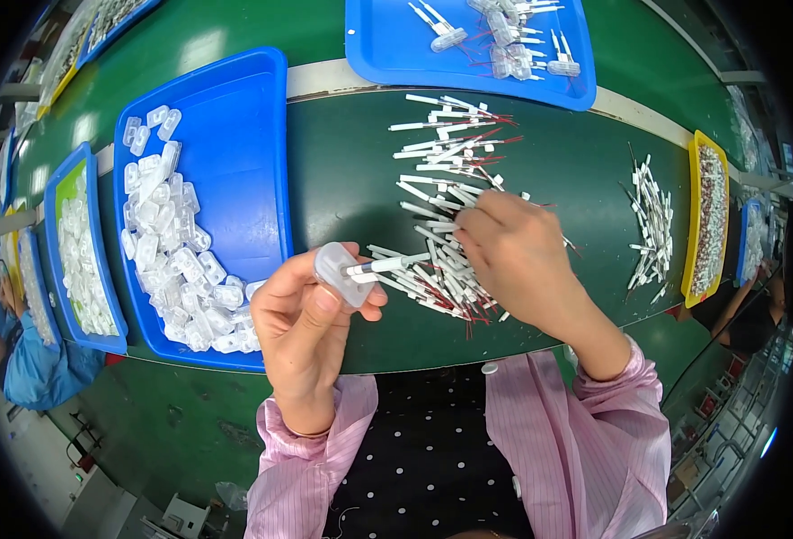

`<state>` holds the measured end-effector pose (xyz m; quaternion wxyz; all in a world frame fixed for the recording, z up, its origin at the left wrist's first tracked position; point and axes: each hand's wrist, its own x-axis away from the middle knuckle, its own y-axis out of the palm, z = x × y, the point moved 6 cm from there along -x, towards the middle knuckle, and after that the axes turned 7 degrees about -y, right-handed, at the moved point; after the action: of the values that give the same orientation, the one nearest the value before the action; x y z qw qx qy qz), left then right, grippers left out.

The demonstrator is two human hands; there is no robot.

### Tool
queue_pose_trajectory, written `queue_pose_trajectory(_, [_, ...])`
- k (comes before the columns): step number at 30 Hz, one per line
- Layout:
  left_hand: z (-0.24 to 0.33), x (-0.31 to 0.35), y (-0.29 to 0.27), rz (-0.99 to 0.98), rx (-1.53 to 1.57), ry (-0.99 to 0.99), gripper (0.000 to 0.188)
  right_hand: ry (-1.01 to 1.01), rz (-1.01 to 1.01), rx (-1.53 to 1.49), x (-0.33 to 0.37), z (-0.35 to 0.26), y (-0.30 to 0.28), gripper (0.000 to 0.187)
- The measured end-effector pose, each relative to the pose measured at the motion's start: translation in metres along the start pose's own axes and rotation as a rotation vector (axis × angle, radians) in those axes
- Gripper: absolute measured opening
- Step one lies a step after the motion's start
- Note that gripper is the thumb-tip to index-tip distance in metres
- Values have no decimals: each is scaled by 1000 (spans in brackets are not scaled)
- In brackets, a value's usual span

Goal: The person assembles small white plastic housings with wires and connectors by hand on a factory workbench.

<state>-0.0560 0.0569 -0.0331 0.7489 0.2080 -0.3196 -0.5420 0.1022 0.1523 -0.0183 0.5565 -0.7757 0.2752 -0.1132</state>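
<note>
My left hand (299, 332) is closed on a translucent white plastic housing (330, 268), held up over the front of the table between thumb and fingers. A white stick-like part (389, 264) juts rightward from the housing. My right hand (520, 256) reaches over a pile of thin white sticks with red wires (446, 277). Its thumb and forefinger are pinched together among the sticks; what lies between the fingertips is hidden. More of these sticks (450, 148) lie in bunches farther back.
Left of my left hand stands a blue tray (234, 162) of clear plastic housings (167, 225). A second blue tray (383, 58) at the back holds wired assemblies (509, 58). To the right lie loose white sticks (652, 225) and a yellow bin (695, 269). Another person (41, 350) sits far left.
</note>
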Motion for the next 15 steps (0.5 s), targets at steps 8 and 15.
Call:
queue_pose_trajectory(8, [-19, -4, 28, -140, 224, -112, 38, 369, 570, -1255, 26, -3, -61, 13])
queue_pose_trajectory(15, [-26, -1, 41, -207, 209, -113, 35, 102, 489, -1084, 22, -9, -71, 21])
